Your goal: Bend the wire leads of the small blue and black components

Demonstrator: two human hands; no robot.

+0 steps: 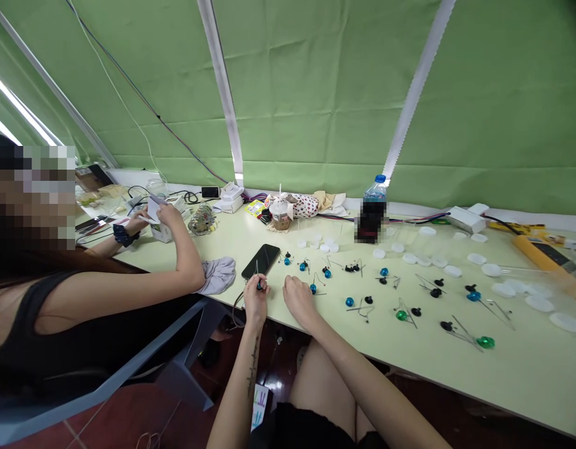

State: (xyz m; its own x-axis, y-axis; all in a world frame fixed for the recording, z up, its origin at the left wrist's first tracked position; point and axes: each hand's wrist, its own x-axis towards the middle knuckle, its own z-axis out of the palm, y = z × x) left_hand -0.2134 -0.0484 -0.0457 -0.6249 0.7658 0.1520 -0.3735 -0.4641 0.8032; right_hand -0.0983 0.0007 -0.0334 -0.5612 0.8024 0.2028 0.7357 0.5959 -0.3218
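My left hand [254,305] is closed at the table's front edge, pinching a small dark piece with a thin metal rod [257,267] that points up. Just to its right, my right hand [299,300] has its fingers curled down at the tabletop; whatever they grip, if anything, is hidden. A blue bead [312,288] with a thin rod lies against the right hand's far side. Beyond the left hand rests a black phone [261,261]. Small sets of black stoppers [369,300], blue beads [349,302], green beads [401,315] and bent metal wires spread to the right.
Several white discs [453,271] lie across the table's right half. Farther back stand a drink cup [281,218] and a bottle [375,190]. A grey cloth [218,275] lies left of the phone. At left, a seated person's hands hold a pale card [153,208].
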